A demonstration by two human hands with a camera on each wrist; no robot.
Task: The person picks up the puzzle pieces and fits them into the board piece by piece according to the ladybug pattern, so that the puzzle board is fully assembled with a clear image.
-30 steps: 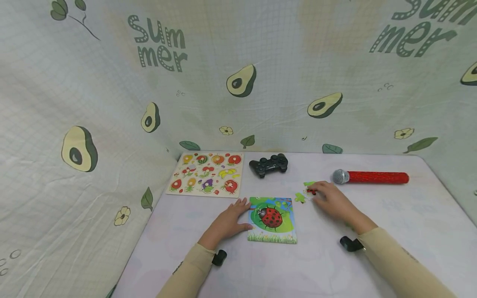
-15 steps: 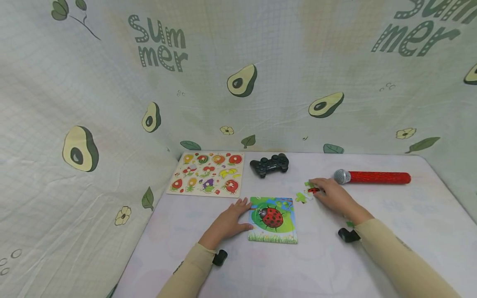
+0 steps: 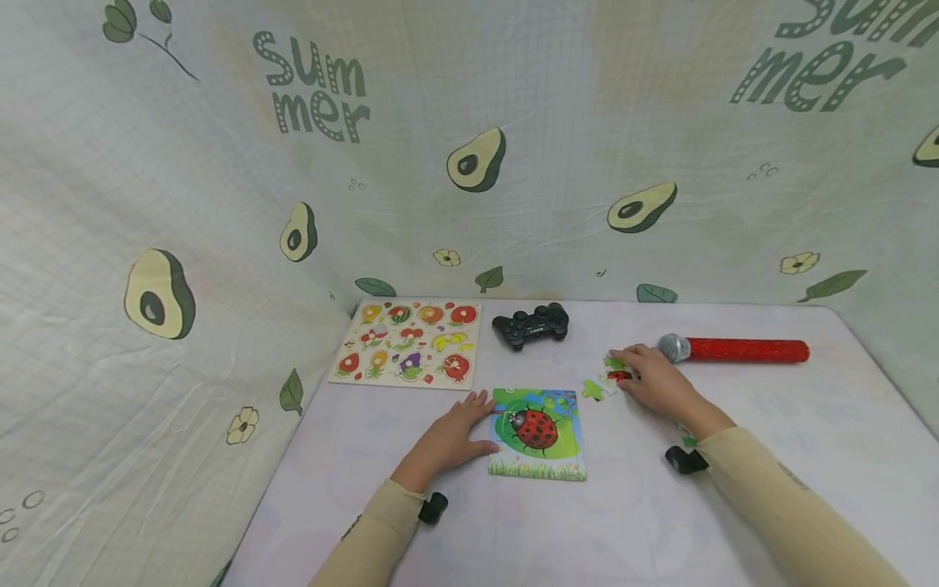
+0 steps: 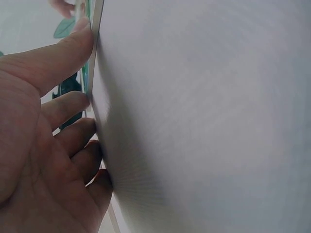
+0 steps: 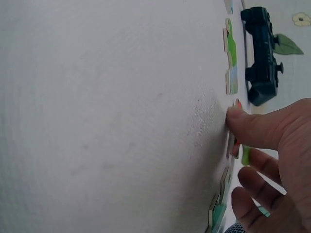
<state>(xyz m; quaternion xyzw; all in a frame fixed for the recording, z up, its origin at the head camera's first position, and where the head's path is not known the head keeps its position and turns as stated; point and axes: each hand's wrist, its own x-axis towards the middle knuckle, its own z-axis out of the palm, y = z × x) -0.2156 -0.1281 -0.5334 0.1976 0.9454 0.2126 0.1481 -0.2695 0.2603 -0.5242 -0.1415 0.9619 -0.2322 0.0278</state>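
Observation:
In the head view my left hand [image 3: 451, 436] rests at the left side of a square ladybird puzzle board [image 3: 539, 465], fingers spread and thumb near its lower left edge. The left wrist view shows the thumb and fingertips along the board's thin edge [image 4: 96, 43]. My right hand [image 3: 653, 383] reaches over loose jigsaw pieces. Its thumb touches the edge of a red piece [image 3: 619, 376], while the index finger is extended by a green piece [image 3: 612, 362]. Another green piece [image 3: 592, 390] lies just left of them. In the right wrist view the other fingers are loosely bent.
A wooden fruit puzzle board [image 3: 403, 342] lies at the back left, beside a black game controller [image 3: 531, 324]. A red toy microphone [image 3: 741, 350] lies to the right, past the right hand. Another green piece [image 3: 689, 441] shows by the right wrist. A patterned cloth hangs behind the table.
My right hand has shifted slightly forward and left over the pieces, and the red piece has turned a little under its fingers. The left hand and ladybird board stay in place.

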